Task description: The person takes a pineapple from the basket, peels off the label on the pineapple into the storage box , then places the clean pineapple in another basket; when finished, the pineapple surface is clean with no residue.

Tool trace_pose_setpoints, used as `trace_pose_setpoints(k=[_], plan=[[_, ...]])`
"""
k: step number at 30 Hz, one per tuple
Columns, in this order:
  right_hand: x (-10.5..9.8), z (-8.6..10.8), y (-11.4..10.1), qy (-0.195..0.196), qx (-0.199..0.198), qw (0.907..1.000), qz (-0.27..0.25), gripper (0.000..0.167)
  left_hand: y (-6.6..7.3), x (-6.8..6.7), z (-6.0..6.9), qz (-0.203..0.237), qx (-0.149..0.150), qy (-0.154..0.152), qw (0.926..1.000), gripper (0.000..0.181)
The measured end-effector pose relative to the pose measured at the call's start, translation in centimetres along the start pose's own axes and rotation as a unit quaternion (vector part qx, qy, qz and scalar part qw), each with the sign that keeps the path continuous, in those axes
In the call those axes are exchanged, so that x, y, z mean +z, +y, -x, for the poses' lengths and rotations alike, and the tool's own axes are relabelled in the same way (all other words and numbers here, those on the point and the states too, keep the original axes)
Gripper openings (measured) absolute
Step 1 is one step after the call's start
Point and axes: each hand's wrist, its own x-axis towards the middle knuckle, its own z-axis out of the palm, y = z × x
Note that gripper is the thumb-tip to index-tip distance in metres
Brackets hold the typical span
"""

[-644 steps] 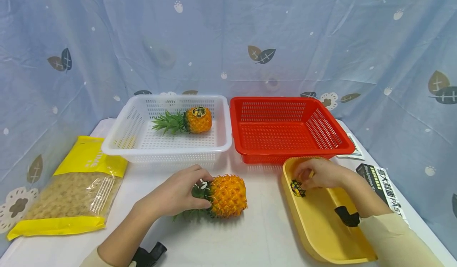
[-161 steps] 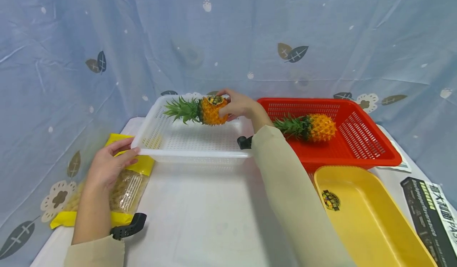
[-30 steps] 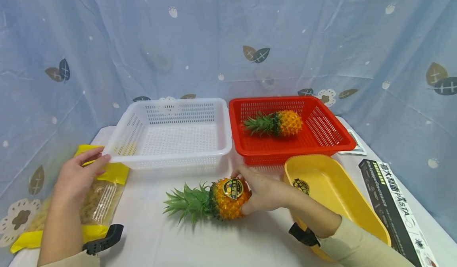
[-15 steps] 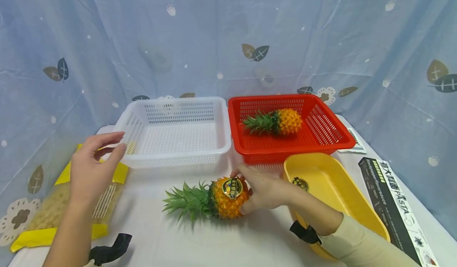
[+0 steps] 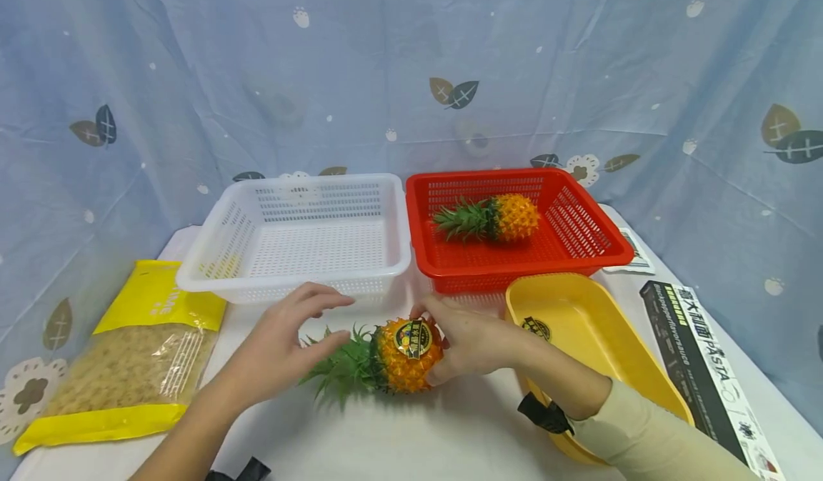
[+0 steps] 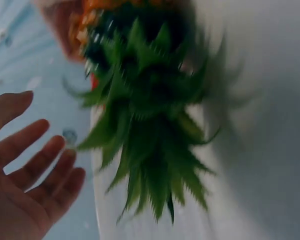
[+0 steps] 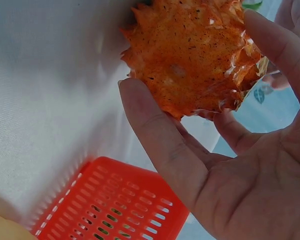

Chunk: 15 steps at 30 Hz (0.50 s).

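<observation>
A pineapple [image 5: 401, 370] with a black-and-gold sticker lies on its side on the white table, crown pointing left. My right hand [image 5: 479, 338] grips its bottom end, thumb nearest me and fingers on the far side; the right wrist view shows the spiky orange base [image 7: 185, 55] between thumb and fingers. Beside the leafy crown [image 6: 145, 115] hovers my left hand [image 5: 276, 349], its fingers spread and holding nothing. In the head view that hand covers part of the leaves. Another pineapple [image 5: 514, 216] lies in the red basket [image 5: 534, 265], crown also to the left.
A white basket [image 5: 296, 284] stands at the back left, touching or nearly touching the red one. A yellow tub [image 5: 585, 316] sits at the right, beside a black-and-white pasta box [image 5: 701, 374]. At the left lies a yellow bag of pasta [image 5: 135, 352]. A patterned curtain closes the back.
One pineapple went from the table into the red basket; the other came from the white basket to the table. My left hand has left the white basket's rim and moved right to the crown.
</observation>
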Motion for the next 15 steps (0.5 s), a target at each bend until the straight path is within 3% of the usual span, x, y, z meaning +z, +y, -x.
trace_pose_setpoints(k=[3, 8, 15], plan=[[0.0, -0.1, 0.0, 0.0, 0.002, 1.0, 0.005, 0.072, 0.8, 1.2, -0.2, -0.02, 0.002, -0.041, 0.999, 0.042], [-0.2, -0.2, 0.0, -0.007, 0.005, 0.9999, 0.006, 0.072, 1.7, 2.4, -0.6, -0.048, -0.013, -0.084, 0.9952, 0.051], [-0.8, 0.1, -0.1, -0.03, 0.007, 0.9994, 0.014, 0.072, 2.1, 3.6, -1.0, -0.061, -0.016, -0.106, 0.9924, 0.053]])
